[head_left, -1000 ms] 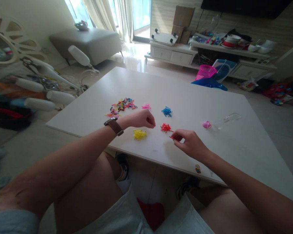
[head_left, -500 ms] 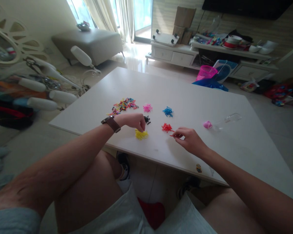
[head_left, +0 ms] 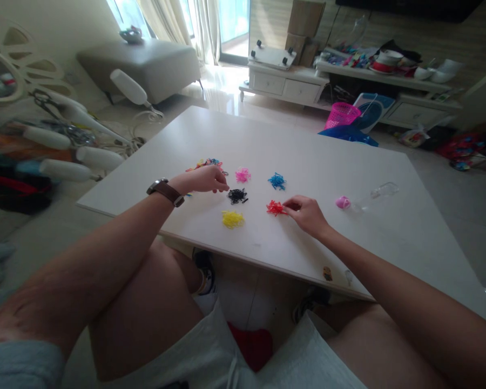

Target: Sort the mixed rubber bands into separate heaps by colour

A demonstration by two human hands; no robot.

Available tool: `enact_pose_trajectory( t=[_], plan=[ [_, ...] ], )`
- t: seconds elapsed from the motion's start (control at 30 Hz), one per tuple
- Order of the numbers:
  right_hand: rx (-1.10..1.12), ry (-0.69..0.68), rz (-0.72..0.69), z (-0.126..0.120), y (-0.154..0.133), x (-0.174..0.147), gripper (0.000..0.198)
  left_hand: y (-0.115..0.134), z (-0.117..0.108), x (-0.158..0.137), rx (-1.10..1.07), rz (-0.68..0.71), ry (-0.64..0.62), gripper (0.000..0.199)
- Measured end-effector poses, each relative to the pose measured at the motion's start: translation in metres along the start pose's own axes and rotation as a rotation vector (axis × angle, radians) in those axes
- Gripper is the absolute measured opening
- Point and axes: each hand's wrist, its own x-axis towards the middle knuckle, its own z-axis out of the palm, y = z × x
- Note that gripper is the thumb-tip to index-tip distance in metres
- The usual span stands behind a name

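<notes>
My left hand point(head_left: 211, 180), with a brown watch on the wrist, hangs with curled fingers between the mixed pile point(head_left: 209, 162) and the black pile point(head_left: 237, 196). What its fingertips hold, if anything, is too small to make out. My right hand point(head_left: 305, 213) is closed in a pinch at the right edge of the red pile point(head_left: 275, 207), its fingertips touching the red pieces. All piles are small, thin, loop-like pieces resembling hair elastics. A yellow pile point(head_left: 232, 219) lies nearest me; pink point(head_left: 243, 174) and blue point(head_left: 277, 181) piles lie farther back. My left hand partly hides the mixed pile.
The white table point(head_left: 328, 167) also carries a pink-topped clear item point(head_left: 343, 202) on the right and a small yellow-and-dark figure point(head_left: 328, 274) near the front edge. Beyond it stand a pink basket point(head_left: 343, 114) and a cabinet point(head_left: 283, 86).
My left hand has moved left and away from me, from above the yellow pile to beside the mixed pile. My right hand has moved forward with its fingertips onto the red pile.
</notes>
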Motion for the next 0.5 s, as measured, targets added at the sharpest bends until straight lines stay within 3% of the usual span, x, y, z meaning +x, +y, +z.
enact_pose_trajectory(
  t=[0.2,0.37,0.5],
  plan=[
    [-0.075,-0.052,-0.018,-0.002,0.003,0.002,0.009,-0.009,-0.014,-0.005,-0.086,-0.082,0.116,0.029],
    [-0.213,-0.114,-0.079,-0.015,0.006,-0.005,0.009,-0.035,-0.036,-0.018,-0.204,-0.223,0.342,0.028],
    [-0.273,-0.129,-0.091,-0.022,0.003,-0.007,0.01,-0.054,-0.038,-0.025,-0.296,-0.324,0.396,0.029]
  ],
)
